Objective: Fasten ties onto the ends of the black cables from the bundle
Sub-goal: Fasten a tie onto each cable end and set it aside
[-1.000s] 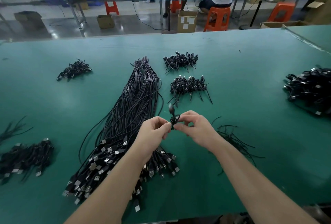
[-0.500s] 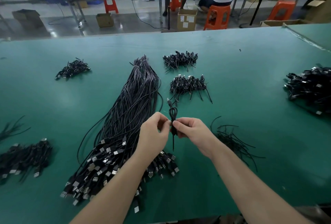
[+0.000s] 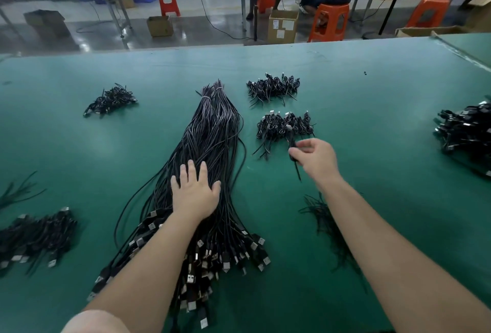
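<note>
A: What lies on the desk [image 3: 372, 125]?

B: A long bundle [image 3: 212, 146] of black cables runs down the middle of the green desk, tied at its far end, with its metal plugs fanned out at the near end. Small piles of coiled cables lie around it: two piles [image 3: 285, 126] just right of the bundle's far half, one pile far left, one at the left edge, and a large one at the right edge.

A: And the hands?

B: The left hand [image 3: 195, 194] lies flat on the bundle, palm down, fingers straight and spread wide. The right hand [image 3: 316, 158] is raised just in front of the nearer right-hand pile, fingers curled, pinching a coiled cable [image 3: 292, 146]. A thin black tail hangs below the fingers.

A: Where are the ties?

B: A loose scatter of thin black ties [image 3: 322, 215] lies on the desk right of the bundle, partly hidden by the right forearm.

A: Anything beyond the desk?

B: A blue bench, orange stools, cardboard boxes, and a seated person in a white shirt.
</note>
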`<state>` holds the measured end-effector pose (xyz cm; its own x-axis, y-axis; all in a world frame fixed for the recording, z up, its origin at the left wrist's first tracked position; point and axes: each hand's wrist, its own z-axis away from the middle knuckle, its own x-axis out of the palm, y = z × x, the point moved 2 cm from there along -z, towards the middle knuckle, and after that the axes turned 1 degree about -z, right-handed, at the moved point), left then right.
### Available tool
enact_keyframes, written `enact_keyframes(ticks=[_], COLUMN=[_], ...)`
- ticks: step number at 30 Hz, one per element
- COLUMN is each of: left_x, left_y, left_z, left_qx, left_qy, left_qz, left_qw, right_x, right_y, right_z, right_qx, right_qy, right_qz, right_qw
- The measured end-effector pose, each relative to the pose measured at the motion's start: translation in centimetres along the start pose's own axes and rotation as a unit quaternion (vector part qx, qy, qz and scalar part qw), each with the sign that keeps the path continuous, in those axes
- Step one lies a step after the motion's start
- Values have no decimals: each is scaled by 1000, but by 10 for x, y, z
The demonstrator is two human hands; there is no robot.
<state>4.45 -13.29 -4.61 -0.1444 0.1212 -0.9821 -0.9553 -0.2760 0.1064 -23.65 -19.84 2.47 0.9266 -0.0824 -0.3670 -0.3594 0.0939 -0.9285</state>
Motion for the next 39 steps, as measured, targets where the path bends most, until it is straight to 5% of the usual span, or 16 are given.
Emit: enact_keyframes(ticks=[10,27,36,39], left_x=[9,18,16,14], left_y=[2,3,4,4], left_z=[1,-3,-2,-1], left_qx=[5,2,4,3], left_qy=[60,85,77,73], left_qz=[2,-22,-20,-22], left_qw=[998,996,997,997], right_x=[10,32,37,64], right_y=[-8,21,-5,-16], right_z=[-120,-158,-105,-46], right_qx=[-30,-26,-67,-97], right_qy=[113,66,84,15], right_qz=[166,373,263,183], right_qw=[979,925,959,978])
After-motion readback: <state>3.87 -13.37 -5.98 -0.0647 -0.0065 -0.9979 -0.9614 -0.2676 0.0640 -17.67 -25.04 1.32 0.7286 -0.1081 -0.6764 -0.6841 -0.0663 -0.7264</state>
